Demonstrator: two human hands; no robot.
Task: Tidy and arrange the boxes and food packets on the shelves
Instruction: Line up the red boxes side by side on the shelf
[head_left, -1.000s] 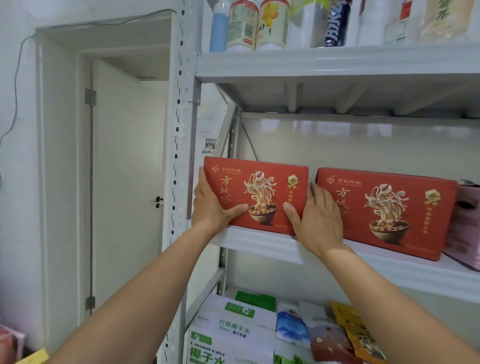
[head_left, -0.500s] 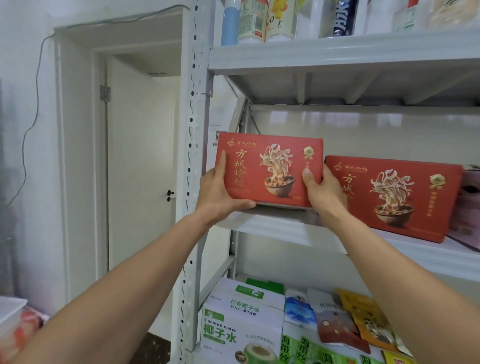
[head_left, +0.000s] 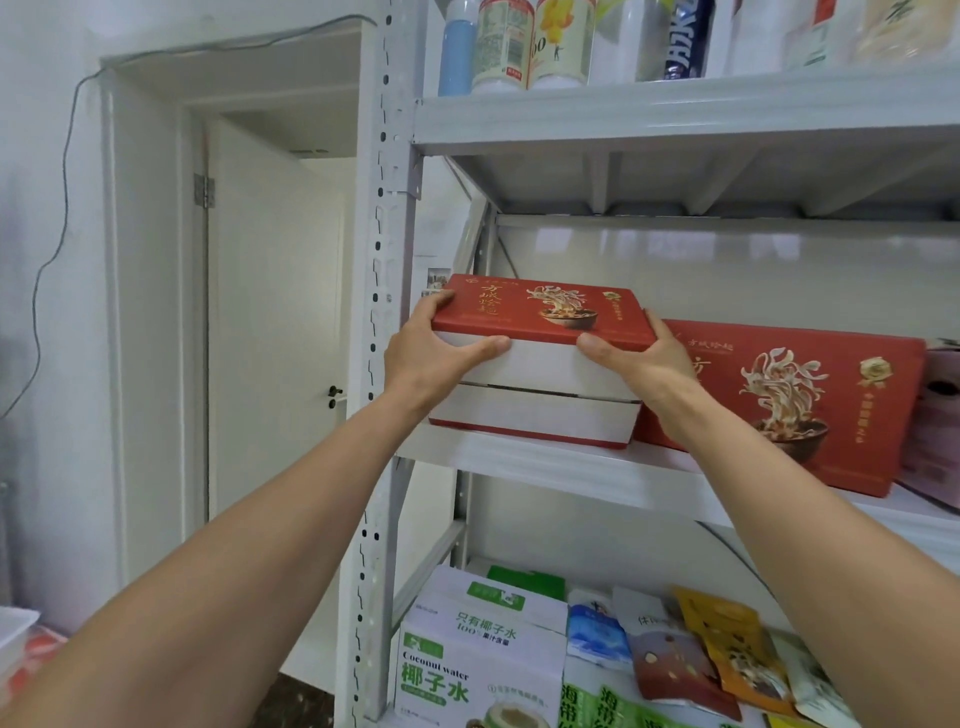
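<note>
Fingers (head_left: 436, 304) curl round both short ends of the top red box (head_left: 545, 312): L hand (head_left: 431, 353) on the left end, R hand (head_left: 639, 364) on the right, thumbs pressed on its white front side. Box lies flat, long axis along the shelf (head_left: 519, 457) edge, over a 2nd flat box (head_left: 535, 421). Thin dark gap btwn them, so can't tell if it's fully seated. Upright red box (head_left: 805, 405) stands just beside, R side. Next move prob. needs both hands easing it down evenly, edges squared w/ the box below.
</note>
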